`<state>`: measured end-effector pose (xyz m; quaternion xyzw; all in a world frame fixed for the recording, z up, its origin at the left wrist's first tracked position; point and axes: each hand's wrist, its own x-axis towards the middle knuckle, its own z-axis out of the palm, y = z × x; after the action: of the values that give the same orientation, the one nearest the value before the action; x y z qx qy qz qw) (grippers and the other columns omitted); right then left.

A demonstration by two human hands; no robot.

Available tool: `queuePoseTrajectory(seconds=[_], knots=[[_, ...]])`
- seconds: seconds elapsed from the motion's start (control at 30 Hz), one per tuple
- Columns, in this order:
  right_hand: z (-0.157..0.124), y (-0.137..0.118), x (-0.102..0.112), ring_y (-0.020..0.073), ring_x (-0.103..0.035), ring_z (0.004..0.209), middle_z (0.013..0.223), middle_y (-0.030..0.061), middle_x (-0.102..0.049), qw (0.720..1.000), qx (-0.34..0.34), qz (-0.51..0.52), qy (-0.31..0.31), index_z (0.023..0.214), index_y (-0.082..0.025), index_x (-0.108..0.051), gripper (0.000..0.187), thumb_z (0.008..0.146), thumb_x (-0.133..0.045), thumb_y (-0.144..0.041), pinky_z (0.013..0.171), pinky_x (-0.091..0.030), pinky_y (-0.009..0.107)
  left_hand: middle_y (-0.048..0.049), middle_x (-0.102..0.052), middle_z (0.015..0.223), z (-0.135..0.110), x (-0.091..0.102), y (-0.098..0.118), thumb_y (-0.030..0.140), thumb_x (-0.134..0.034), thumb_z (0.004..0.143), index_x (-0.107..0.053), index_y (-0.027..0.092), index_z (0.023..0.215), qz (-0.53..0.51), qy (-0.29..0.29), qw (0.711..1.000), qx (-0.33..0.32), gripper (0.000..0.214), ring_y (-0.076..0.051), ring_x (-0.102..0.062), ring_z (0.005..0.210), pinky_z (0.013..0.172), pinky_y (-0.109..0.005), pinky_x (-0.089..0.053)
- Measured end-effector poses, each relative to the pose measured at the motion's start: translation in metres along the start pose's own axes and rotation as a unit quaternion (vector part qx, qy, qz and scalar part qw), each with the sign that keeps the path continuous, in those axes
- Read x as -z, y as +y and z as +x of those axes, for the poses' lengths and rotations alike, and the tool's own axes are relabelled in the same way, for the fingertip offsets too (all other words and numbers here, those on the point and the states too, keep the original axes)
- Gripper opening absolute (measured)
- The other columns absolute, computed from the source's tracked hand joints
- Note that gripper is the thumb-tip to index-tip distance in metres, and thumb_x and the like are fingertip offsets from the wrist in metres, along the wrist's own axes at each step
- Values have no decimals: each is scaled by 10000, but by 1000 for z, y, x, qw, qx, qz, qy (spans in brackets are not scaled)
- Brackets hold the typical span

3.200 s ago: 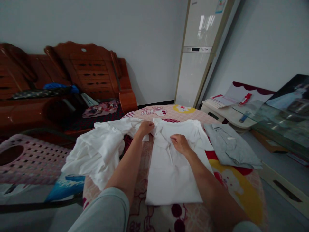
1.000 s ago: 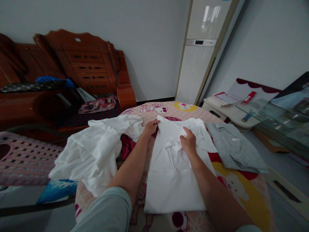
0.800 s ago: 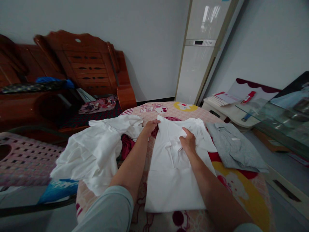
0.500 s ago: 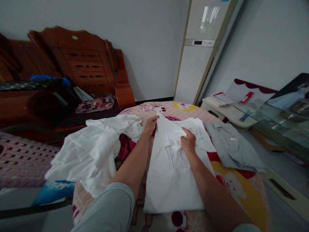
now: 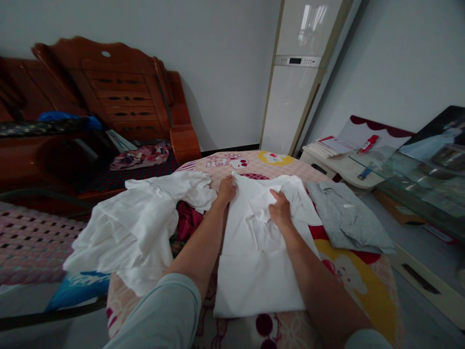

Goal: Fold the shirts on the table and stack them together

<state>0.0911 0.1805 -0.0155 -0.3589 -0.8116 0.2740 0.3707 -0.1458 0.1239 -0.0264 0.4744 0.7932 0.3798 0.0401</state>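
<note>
A folded white shirt [image 5: 259, 271] lies lengthwise on the round table, which is covered by a pink cartoon-print cloth [image 5: 359, 286]. My left hand [image 5: 226, 188] grips the shirt's far left edge near the collar, fingers curled round the fabric. My right hand [image 5: 279, 209] rests on the shirt's upper middle, its fingers pinching a fold of cloth. A heap of loose white garments [image 5: 134, 228] lies just left of my left arm.
A folded grey garment [image 5: 345, 218] lies on the table's right side. A carved wooden bench [image 5: 109, 102] with cloth on it stands behind at the left. A tall white floor air conditioner [image 5: 294, 82] stands in the corner. A glass-topped low cabinet [image 5: 399, 169] with papers runs along the right.
My right hand slid up from the placket to the shirt's upper part and pinched the cloth. My left hand shifted along the far edge near the collar. The view drifted slightly right.
</note>
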Motion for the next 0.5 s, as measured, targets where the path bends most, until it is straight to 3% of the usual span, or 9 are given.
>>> queuePoseTrajectory(seconds=[0.1,0.23,0.37,0.5], knots=[[-1,4,-5,292,-598,1155,1250,139,-624,1000,-5,-31,-2,1146,-125,-715,601,594,-493,-35,1055,-456,419,-251,-548,1356,-1,-2,1,72,-544,730,-650,61,1122,-7,12,1000,12,406,-374,-444,1343,1163,-501,-279],[-1,5,-7,290,-539,1257,1352,136,-578,999,6,-25,20,1093,-141,-734,552,613,-486,-30,1111,-398,442,-206,-472,1456,-4,-1,2,101,-548,766,-588,118,1270,-25,30,999,-7,506,-342,-339,1425,1187,-505,-241],[0,4,-6,294,-496,1307,1409,165,-532,999,29,-12,10,1087,-113,-729,528,632,-475,-29,1120,-386,448,-165,-487,1456,-8,-1,4,127,-515,819,-571,147,1292,29,-29,997,-72,476,-282,-394,1399,1179,-455,-260],[-3,4,-8,270,-517,1277,1392,141,-547,999,13,-38,7,1057,-127,-728,526,622,-472,22,1099,-401,409,-208,-468,1459,-11,-5,2,216,-498,878,-546,102,1299,106,-73,989,-74,439,-319,-419,1368,1160,-486,-242]])
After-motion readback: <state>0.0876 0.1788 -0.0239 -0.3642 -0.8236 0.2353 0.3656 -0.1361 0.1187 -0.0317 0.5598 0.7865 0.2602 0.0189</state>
